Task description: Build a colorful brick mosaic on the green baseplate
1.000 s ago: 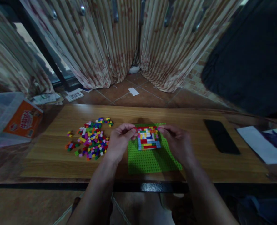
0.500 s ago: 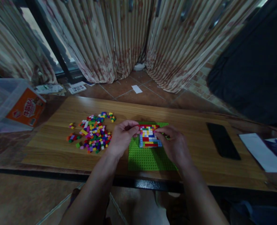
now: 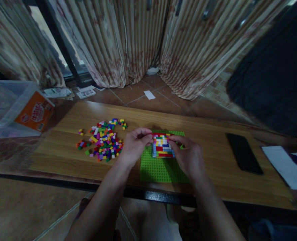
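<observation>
A block of many-coloured toy bricks (image 3: 162,147) stands on the green studded baseplate (image 3: 162,171), near its far edge. My left hand (image 3: 135,144) is at the block's far left corner, thumb and fingers closed in a pinch on its side. Opposite it, my right hand (image 3: 189,153) pinches the right side of the block, fingers curled against the bricks. Whether a loose brick is between the fingers of either hand is too small to tell. My right hand hides part of the block's right edge.
Loose bricks (image 3: 105,142) lie heaped on the wooden table (image 3: 63,147) left of the baseplate. A black phone (image 3: 243,153) and white paper (image 3: 284,164) lie at the right. A clear plastic bin (image 3: 7,100) stands at the far left. Curtains (image 3: 128,43) hang behind.
The whole view has shifted slightly, so table and bricks appear a little further right. Both hands stay pinched at the block's sides, with hardly any movement against it.
</observation>
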